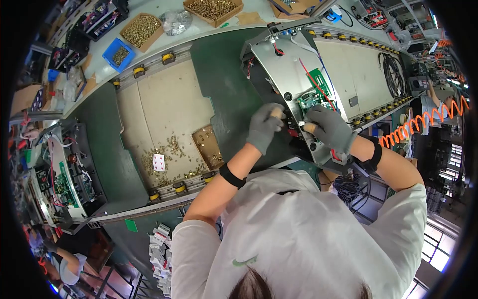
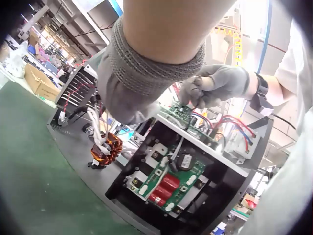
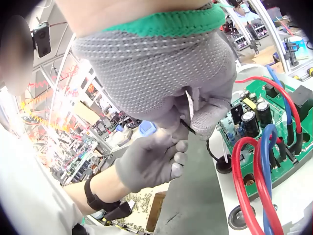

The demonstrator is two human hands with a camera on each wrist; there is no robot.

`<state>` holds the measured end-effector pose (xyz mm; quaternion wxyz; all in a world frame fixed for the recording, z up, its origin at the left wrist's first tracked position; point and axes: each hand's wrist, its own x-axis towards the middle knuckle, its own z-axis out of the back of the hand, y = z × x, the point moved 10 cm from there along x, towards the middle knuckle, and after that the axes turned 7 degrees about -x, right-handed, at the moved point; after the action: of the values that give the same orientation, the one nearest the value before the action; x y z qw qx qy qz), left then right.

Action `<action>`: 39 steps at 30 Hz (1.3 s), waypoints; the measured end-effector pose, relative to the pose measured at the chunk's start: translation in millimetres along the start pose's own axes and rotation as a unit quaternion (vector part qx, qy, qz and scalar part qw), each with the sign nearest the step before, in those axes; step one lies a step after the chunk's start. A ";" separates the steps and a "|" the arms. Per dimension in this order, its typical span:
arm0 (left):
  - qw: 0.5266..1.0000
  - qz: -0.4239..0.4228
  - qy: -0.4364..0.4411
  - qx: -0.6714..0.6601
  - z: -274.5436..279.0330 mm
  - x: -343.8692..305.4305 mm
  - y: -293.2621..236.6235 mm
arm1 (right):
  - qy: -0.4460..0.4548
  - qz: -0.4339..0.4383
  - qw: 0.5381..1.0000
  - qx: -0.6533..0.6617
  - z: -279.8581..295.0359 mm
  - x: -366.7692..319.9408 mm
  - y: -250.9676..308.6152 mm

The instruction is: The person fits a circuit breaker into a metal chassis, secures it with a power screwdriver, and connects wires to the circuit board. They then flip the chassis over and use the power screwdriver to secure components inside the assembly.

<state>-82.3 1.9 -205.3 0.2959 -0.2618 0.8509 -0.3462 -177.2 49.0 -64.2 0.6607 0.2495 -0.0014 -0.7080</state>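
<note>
A metal equipment chassis [image 1: 279, 60] stands on the bench with a green circuit board [image 3: 288, 161] on its top. My right hand [image 1: 331, 128], gloved in grey, is beside that board and pinches a thin black cable [image 3: 209, 147] between thumb and fingers. The cable runs out of a black grommet [image 3: 224, 164] in the metal panel. My left hand [image 3: 151, 161], also gloved, is held close by at the chassis edge with its fingers bent; whether it grips the cable end, I cannot tell. Below the hands, a lower board with red capacitors [image 2: 165, 189] and a copper coil [image 2: 106, 149] show.
Loose brass fasteners [image 1: 172, 149] lie scattered beside a playing card [image 1: 159, 162] and a cardboard tray [image 1: 208, 147]. Boxes of fasteners [image 1: 142, 32] and a blue bin [image 1: 119, 54] line the far shelf. Another opened chassis [image 1: 59, 174] stands at the left. Red and blue wires [image 3: 259, 181] arch over the board.
</note>
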 end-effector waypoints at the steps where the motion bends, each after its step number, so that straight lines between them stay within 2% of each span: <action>1: 0.996 0.013 -0.085 -0.017 22.3 6.8 8.6 | 0.003 0.002 1.000 0.000 0.5 -1.0 -0.8; 2: 0.996 0.011 -0.084 -0.017 27.9 17.2 15.1 | 0.008 0.005 1.000 0.000 0.2 -2.1 -1.7; 4: 0.953 -0.135 -0.242 0.125 64.1 26.9 -12.8 | 0.008 -0.005 1.000 0.017 -0.9 -3.5 -7.9; 8: 0.935 -0.119 -0.291 0.162 71.8 53.8 -44.2 | 0.032 -0.048 0.996 0.071 -2.5 -5.7 -16.7; 10: 0.829 -0.258 -0.359 0.342 68.9 60.9 -82.4 | 0.036 -0.065 0.994 0.082 -3.0 -6.3 -19.0; 11: 0.855 -0.208 -0.325 0.347 71.7 75.7 -80.0 | 0.034 -0.070 0.993 0.090 -2.5 -6.6 -18.5; 12: 0.855 -0.211 -0.323 0.347 70.1 76.9 -82.9 | 0.032 -0.074 0.992 0.097 -1.3 -7.0 -18.4; 14: 0.853 -0.032 -0.260 0.451 69.3 95.2 -59.2 | 0.033 -0.061 0.993 0.098 -2.0 -6.5 -20.5; 15: 0.817 -0.071 -0.280 0.499 71.7 98.5 -54.7 | 0.040 -0.047 0.993 0.099 -3.2 -5.9 -19.9; 16: 0.817 -0.074 -0.281 0.499 80.4 104.5 -41.6 | 0.038 -0.045 0.993 0.099 -0.8 -5.3 -19.9; 18: 0.927 -0.054 -0.258 0.267 91.7 98.9 -20.5 | 0.048 -0.049 0.992 0.104 -0.8 -7.2 -20.3; 19: 0.954 -0.077 -0.224 0.182 86.3 85.1 -20.8 | 0.048 -0.049 0.992 0.106 -2.7 -9.1 -22.8; 21: 0.920 -0.099 -0.264 0.273 98.5 54.7 -17.4 | 0.044 -0.059 0.990 0.120 -5.9 -10.0 -31.1; 23: 0.881 -0.086 -0.272 0.379 92.1 18.2 -16.7 | 0.043 -0.060 0.988 0.137 -5.0 -6.8 -31.5; 24: 0.879 -0.085 -0.275 0.379 93.0 2.3 -13.3 | 0.046 -0.066 0.985 0.152 -5.7 -6.6 -31.3; 26: 0.889 -0.036 -0.190 0.415 81.0 -9.7 6.1 | 0.060 -0.076 0.986 0.136 -6.9 -2.8 -31.8; 30: 0.916 -0.058 -0.166 0.360 84.6 -19.3 -0.6 | 0.070 -0.069 0.989 0.113 -11.5 -0.1 -33.8; 32: 0.936 -0.131 -0.199 0.261 97.5 -16.1 -22.9 | 0.065 -0.060 0.989 0.119 -10.2 3.1 -32.4; 34: 0.936 -0.143 -0.210 0.245 100.0 -14.1 -42.8 | 0.065 -0.063 0.988 0.128 -8.8 2.7 -32.1; 36: 0.913 -0.270 -0.201 0.232 84.4 -17.9 -78.8 | 0.067 -0.067 0.987 0.130 -10.0 4.1 -33.1; 37: 0.913 -0.269 -0.204 0.229 78.4 -13.5 -84.1 | 0.069 -0.064 0.988 0.122 -9.8 4.6 -33.3; 39: 0.844 -0.421 -0.169 0.287 38.4 -20.7 -113.7 | 0.075 -0.059 0.989 0.113 -12.0 5.1 -34.0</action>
<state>-14.4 -72.1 -136.5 0.3227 -0.5528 0.4582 -0.6167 -204.7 52.5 -87.8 0.5837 0.3746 -0.0168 -0.7202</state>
